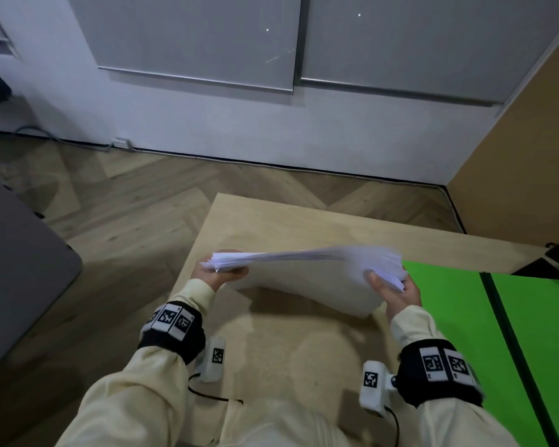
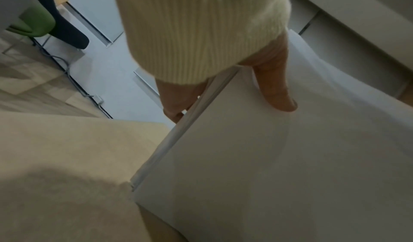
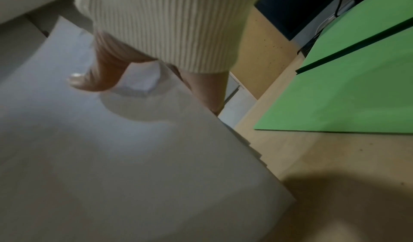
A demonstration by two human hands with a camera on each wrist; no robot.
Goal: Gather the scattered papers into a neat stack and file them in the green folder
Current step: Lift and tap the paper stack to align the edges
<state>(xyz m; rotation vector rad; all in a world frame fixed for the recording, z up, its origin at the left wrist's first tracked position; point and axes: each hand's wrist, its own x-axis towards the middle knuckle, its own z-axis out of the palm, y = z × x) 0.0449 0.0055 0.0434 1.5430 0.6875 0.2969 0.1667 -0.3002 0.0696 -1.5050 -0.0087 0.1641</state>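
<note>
- Papers (image 1: 307, 272), gathered into one stack, hang above the table (image 1: 271, 221), held at both short ends, sagging in the middle, the lower edge near the tabletop.
- Your left hand (image 1: 218, 274) pinches the left end, thumb (image 2: 276, 87) on the near face, fingers (image 2: 176, 101) behind.
- Your right hand (image 1: 396, 291) pinches the right end the same way.
- Green folder (image 1: 465, 317) lies open on the table, just right of the stack.

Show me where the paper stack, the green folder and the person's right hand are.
paper stack (image 1: 307, 282), head view: middle of the facing sheet.
green folder (image 1: 449, 317), head view: left panel, lying open.
right hand (image 1: 397, 295), head view: palm gripping the stack's right end.
</note>
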